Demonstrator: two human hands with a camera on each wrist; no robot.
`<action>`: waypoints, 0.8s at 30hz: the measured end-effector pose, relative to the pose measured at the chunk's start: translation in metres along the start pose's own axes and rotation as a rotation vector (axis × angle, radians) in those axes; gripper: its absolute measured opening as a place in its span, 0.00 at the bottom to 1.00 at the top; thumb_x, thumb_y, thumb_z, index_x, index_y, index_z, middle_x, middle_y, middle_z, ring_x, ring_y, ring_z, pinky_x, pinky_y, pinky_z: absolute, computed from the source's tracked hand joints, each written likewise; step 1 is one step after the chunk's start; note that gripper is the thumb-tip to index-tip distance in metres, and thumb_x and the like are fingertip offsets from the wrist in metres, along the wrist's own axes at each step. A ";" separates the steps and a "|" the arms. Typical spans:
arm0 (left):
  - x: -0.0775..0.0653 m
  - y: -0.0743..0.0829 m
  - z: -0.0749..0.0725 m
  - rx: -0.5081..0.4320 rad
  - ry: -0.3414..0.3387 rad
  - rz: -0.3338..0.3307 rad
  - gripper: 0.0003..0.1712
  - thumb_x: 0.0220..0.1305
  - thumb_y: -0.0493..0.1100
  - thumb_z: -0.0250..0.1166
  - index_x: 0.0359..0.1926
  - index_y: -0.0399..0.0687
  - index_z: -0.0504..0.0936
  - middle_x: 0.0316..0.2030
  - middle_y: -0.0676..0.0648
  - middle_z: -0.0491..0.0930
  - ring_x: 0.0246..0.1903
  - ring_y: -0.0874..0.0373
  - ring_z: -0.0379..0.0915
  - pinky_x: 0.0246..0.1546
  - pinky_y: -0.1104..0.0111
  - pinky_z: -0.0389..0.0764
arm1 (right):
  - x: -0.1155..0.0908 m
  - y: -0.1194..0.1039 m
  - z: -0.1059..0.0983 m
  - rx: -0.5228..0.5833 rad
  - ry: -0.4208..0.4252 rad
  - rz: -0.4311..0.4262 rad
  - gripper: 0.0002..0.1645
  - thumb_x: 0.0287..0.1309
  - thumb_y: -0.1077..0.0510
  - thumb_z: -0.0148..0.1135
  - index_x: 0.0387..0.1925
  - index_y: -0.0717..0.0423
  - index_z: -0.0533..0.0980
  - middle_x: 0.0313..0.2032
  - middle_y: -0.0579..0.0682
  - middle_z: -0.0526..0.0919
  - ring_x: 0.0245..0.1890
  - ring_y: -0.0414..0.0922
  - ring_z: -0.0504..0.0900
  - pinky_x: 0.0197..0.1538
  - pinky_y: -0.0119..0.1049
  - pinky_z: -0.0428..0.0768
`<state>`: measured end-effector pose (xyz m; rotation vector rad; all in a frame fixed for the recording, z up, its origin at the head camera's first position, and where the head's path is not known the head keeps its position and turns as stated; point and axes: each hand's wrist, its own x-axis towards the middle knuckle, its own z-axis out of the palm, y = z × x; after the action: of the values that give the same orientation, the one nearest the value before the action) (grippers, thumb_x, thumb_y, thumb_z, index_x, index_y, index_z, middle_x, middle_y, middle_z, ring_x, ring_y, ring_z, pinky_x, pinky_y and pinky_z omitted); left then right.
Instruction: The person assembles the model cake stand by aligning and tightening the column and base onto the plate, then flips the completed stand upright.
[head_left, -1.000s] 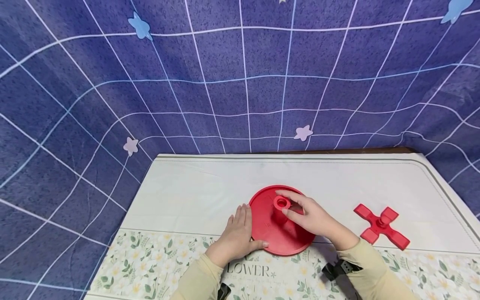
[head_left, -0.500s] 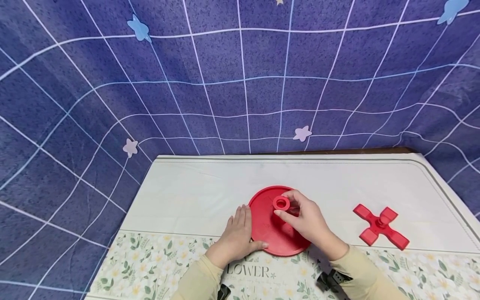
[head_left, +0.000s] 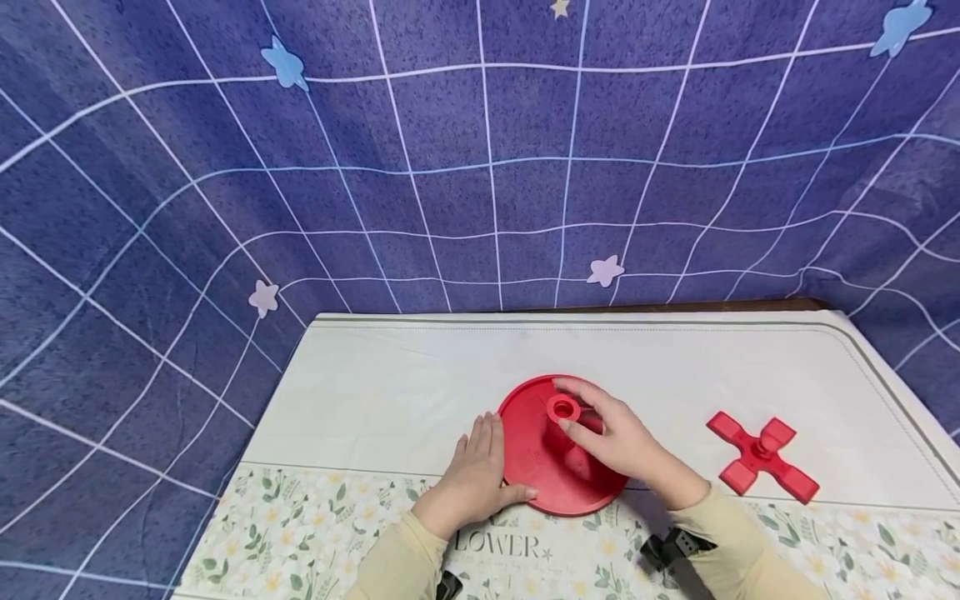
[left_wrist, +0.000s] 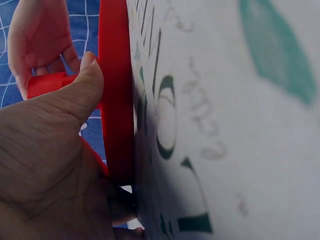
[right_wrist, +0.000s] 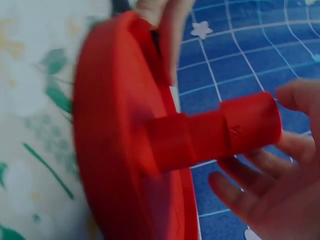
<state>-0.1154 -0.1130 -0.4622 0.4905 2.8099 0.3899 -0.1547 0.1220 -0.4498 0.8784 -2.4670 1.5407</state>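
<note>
Head: I see the left hand (head_left: 474,479) laid flat, fingers straight along the left rim of the red round plastic base (head_left: 525,454), centred on the white floral tablecloth (head_left: 322,525). Right hand (head_left: 626,435): fingers wide around the upright red plastic post (head_left: 557,437). Left wrist adds the base's outer wall. Right wrist adds the post's stepped side; can't tell fingertip contact.

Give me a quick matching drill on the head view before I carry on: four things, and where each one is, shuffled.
1. Left hand
2. Right hand
3. Post
4. Cross

A. Apart, on the table's right side
B. Upright on the disc
C. Thumb on the disc's rim
D. Around the post's top

Pairs: 1-C, 2-D, 3-B, 4-A
</note>
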 end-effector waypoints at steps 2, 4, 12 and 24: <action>0.000 0.000 0.000 -0.001 -0.001 0.000 0.64 0.58 0.71 0.61 0.74 0.29 0.43 0.74 0.32 0.42 0.74 0.38 0.35 0.69 0.46 0.49 | 0.001 0.000 -0.002 0.038 -0.047 0.003 0.29 0.60 0.64 0.65 0.63 0.60 0.71 0.53 0.52 0.80 0.49 0.44 0.82 0.53 0.38 0.79; -0.001 0.001 0.000 -0.005 0.000 0.001 0.64 0.58 0.71 0.61 0.74 0.29 0.43 0.74 0.32 0.42 0.74 0.38 0.35 0.69 0.46 0.49 | 0.001 0.000 -0.003 0.062 -0.063 0.021 0.28 0.60 0.65 0.65 0.62 0.61 0.72 0.51 0.51 0.81 0.47 0.43 0.82 0.52 0.36 0.79; -0.001 0.000 -0.001 -0.002 0.002 0.007 0.64 0.58 0.70 0.61 0.74 0.28 0.43 0.74 0.32 0.43 0.73 0.38 0.36 0.69 0.45 0.50 | -0.003 -0.003 0.008 0.088 0.083 0.093 0.24 0.54 0.61 0.72 0.53 0.55 0.76 0.44 0.50 0.83 0.41 0.46 0.85 0.47 0.45 0.82; 0.000 0.001 0.000 -0.003 0.001 0.003 0.64 0.58 0.70 0.62 0.74 0.28 0.43 0.74 0.32 0.43 0.73 0.38 0.36 0.69 0.45 0.50 | -0.007 -0.003 0.017 -0.014 0.182 0.109 0.24 0.52 0.55 0.74 0.49 0.50 0.75 0.41 0.46 0.82 0.38 0.41 0.84 0.44 0.45 0.83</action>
<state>-0.1154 -0.1120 -0.4618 0.4945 2.8098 0.3952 -0.1441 0.1098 -0.4580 0.5809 -2.4275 1.5584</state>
